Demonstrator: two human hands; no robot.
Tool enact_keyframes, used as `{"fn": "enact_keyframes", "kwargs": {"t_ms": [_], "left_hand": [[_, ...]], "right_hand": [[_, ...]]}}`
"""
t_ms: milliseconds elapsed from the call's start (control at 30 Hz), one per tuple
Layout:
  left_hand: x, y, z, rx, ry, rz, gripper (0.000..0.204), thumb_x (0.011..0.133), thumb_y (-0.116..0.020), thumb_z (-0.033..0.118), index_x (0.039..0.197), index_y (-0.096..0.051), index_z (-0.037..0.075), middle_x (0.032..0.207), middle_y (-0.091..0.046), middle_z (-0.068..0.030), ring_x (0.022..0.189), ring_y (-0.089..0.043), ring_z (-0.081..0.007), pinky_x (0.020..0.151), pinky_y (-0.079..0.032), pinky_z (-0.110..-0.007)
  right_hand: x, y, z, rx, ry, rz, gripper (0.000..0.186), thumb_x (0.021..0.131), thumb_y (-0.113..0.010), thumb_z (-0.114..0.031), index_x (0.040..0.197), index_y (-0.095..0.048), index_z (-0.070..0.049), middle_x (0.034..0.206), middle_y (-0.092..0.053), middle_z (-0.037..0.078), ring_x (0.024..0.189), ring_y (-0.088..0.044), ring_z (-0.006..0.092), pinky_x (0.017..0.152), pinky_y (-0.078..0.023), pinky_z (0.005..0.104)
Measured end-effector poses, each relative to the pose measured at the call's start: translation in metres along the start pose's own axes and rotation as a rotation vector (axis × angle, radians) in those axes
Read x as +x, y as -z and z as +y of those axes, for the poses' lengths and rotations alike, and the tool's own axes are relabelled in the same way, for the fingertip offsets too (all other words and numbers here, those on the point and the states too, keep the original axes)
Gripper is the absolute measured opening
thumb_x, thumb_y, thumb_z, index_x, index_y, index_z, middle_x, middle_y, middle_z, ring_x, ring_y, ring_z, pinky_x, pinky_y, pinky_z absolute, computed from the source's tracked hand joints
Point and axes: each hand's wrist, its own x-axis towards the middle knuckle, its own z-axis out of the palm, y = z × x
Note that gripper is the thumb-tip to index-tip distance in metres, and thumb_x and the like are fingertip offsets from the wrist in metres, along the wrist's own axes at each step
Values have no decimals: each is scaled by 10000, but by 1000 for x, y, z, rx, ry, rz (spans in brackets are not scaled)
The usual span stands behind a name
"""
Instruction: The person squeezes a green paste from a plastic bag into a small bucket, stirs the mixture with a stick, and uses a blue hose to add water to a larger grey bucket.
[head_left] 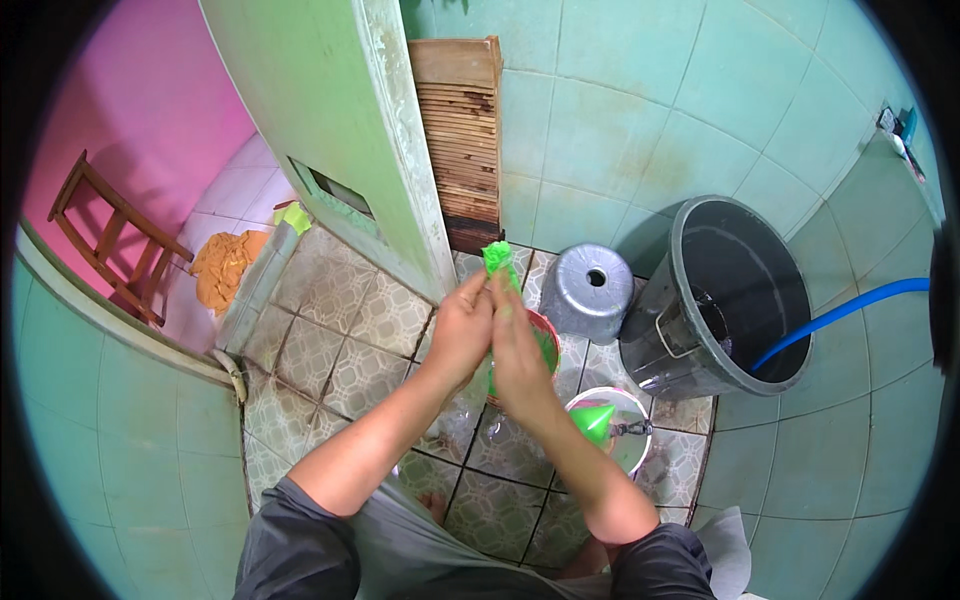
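Green, plain-looking bundle [497, 256] between both hands [462, 328] [514, 348]

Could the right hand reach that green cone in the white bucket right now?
Probably yes: the green cone shows in an open white bucket with nothing covering it. The right hand is at a bright green item, though, so it may need freeing first.

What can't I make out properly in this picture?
All in the head view:
How the left hand and right hand grip the crumpled green thing: the hands themselves cover most of it.
The red-rimmed container's contents: partly blocked by the right hand.
The blue hose's outer end: cut off at the dark right edge.
Small items at upper right: too small to identify.
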Motion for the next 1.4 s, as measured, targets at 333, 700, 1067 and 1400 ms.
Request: {"fn": "enact_keyframes", "kwargs": {"t_ms": [333, 700, 1067, 1400], "left_hand": [[7, 6, 16, -75, 58, 116, 358, 996, -505, 156, 1300, -500, -33, 1117, -640, -68, 957, -608, -117, 808, -478, -236], [7, 10, 31, -218, 163, 63, 245, 944, -615, 130, 1146, -568, 0, 1039, -636, -69, 960, -600, -136, 844, -477, -272], [6, 2, 15, -65, 196, 99, 304, 963, -601, 253, 1153, -607, 16, 1030, -642, -55, 948, -578, -124, 846, -457, -272], [11, 9, 1, 42, 129, 91, 376, 1018, -489, 336, 1182, -613, 21, 978, -624, -2, 881, -538, -70, 781, -436, -234]], "right_hand": [[9, 19, -11, 182, -169, 35, 611, 1046, -307, -309, 1504, -96, 36, 1482, -354, 245, 1406, -292, 373, 1124, -267, 409], [23, 31, 27, 48, -102, 294, 409, 909, -655, -157, 1229, -536, 68, 1006, -584, 125, 819, -586, 172, 713, -490, 289], [26, 26, 42, 442, -259, 373, 177, 937, -591, -75, 1068, -608, 43, 730, -581, -14, 557, -451, 4, 477, -350, 180], [24, 27, 59, -6, -106, 435, 309, 922, -581, -113, 1197, -566, 28, 887, -618, 41, 821, -587, 112, 679, -490, 276]]}}
